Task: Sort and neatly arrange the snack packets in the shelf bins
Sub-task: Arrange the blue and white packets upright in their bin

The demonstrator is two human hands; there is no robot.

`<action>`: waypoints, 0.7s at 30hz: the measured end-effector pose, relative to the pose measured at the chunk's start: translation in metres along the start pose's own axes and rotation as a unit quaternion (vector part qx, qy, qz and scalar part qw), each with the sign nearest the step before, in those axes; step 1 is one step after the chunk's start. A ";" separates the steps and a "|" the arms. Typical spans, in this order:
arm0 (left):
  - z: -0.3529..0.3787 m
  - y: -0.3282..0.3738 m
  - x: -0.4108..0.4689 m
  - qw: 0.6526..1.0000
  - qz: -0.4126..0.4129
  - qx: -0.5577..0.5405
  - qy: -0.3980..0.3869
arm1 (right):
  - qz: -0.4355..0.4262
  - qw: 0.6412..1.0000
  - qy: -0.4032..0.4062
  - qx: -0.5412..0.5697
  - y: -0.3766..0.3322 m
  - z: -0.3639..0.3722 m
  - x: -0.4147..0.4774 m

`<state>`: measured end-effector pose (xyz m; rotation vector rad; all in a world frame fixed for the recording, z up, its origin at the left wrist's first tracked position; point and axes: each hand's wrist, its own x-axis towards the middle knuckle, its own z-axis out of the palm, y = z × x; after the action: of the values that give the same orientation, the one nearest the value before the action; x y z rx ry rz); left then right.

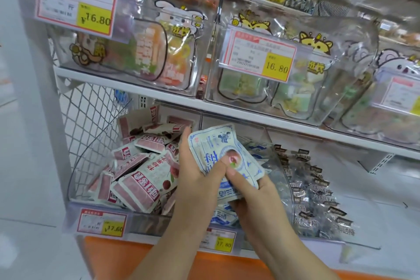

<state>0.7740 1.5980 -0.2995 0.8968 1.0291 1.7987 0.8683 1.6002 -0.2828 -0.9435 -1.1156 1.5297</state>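
Both my hands hold a small stack of blue-and-white snack packets (223, 154) above the middle bin of the lower shelf. My left hand (195, 173) grips the stack from the left, thumb pressed on the top packet. My right hand (247, 191) grips it from below, thumb on the front. More blue-and-white packets (223, 217) lie in the bin beneath. The left bin (102, 200) holds several pink-and-white packets (141, 182) in a loose heap. The right bin holds several clear packets with dark labels (318, 193).
The upper shelf (136, 88) carries clear bins with cartoon stickers and 16.80 price tags (261, 54). A white wire mesh panel (91, 120) closes the left side. Price tags (102, 223) hang on the lower bins' fronts. An orange ledge (141, 257) runs below.
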 end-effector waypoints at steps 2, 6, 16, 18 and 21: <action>0.003 0.000 -0.002 0.999 0.016 0.019 0.032 | -0.001 1.000 -0.009 0.023 0.005 0.003 0.000; 0.006 -0.001 -0.001 0.997 0.030 -0.007 0.071 | -0.008 1.000 -0.010 0.028 0.006 0.009 0.000; -0.034 0.016 0.021 0.984 -0.084 0.102 -0.117 | -0.020 0.999 0.022 0.030 -0.012 -0.011 0.002; -0.034 0.017 0.018 0.970 -0.076 0.178 -0.146 | -0.012 1.000 0.017 0.006 -0.012 -0.017 0.002; -0.031 0.016 0.013 0.964 -0.060 0.202 -0.159 | -0.034 0.997 0.000 -0.070 -0.014 -0.025 0.001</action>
<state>0.7371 1.5961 -0.2958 1.2938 1.2284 1.3081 0.8950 1.6079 -0.2763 -0.9888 -1.2562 1.4115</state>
